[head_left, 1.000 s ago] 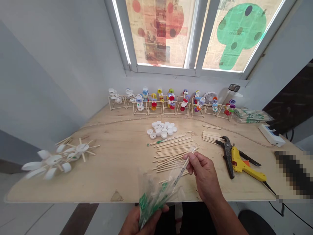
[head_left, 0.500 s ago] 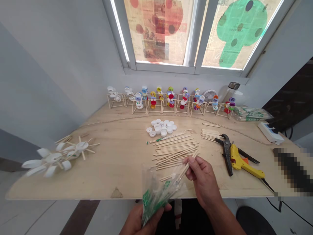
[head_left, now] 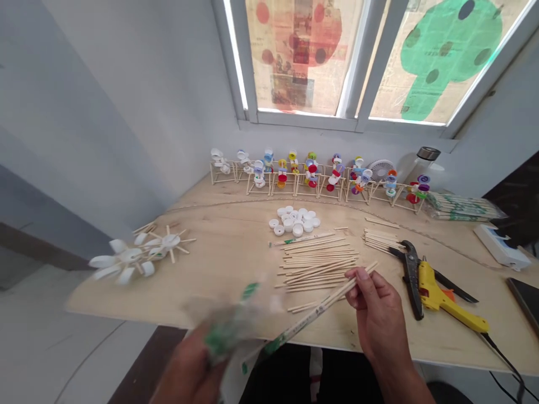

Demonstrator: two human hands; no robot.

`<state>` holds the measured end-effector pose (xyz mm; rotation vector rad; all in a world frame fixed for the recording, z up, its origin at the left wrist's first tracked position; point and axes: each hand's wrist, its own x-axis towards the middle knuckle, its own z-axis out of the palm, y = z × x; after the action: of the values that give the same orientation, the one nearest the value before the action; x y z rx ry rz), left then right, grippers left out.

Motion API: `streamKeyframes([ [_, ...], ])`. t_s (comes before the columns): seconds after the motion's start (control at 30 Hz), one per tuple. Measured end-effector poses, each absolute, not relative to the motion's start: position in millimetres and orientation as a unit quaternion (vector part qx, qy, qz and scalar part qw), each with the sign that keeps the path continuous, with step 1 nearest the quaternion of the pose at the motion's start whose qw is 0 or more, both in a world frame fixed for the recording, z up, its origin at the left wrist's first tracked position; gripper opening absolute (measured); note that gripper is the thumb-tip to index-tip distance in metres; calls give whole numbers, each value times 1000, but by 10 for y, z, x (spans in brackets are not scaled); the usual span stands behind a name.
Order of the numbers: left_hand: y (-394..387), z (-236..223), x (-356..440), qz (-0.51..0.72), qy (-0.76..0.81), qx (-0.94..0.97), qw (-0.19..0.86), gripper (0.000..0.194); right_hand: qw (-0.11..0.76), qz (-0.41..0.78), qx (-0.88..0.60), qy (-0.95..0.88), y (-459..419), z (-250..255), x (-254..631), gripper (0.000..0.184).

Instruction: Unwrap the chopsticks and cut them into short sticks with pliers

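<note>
At seven o'clock the left hand (head_left: 189,370), blurred, has swung away with the plastic bag (head_left: 227,331), its grip too smeared to tell. The long chopstick (head_left: 320,306) now stands clear of the bag, its green-printed end low, clamped between thumb and fingers of the right hand (head_left: 379,314) at five o'clock, above the tabletop (head_left: 236,258).
</note>
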<state>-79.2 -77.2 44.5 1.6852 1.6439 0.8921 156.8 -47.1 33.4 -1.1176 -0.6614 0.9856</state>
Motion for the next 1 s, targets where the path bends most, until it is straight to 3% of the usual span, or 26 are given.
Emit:
streamKeyframes([
  [0.23, -808, 357, -277, 294, 464, 725, 415, 33, 648, 459, -542, -275, -610, 364, 1339, 24],
  [0.4, -716, 145, -732, 221, 535, 726, 371, 21, 748, 432, -459, -207, -367, 435, 1677, 16],
  [0.57, -267, 87, -1308, 319, 673, 620, 248, 31, 802, 348, -442, -203, -38, 401, 2048, 18],
  [0.73, 309, 209, -1099, 287, 654, 665, 217, 38, 711, 400, -514, -265, 177, 193, 2029, 27],
  [1.0, 892, 79, -473, 111, 603, 784, 103, 20, 623, 455, -557, -308, 200, 42, 1994, 38],
])
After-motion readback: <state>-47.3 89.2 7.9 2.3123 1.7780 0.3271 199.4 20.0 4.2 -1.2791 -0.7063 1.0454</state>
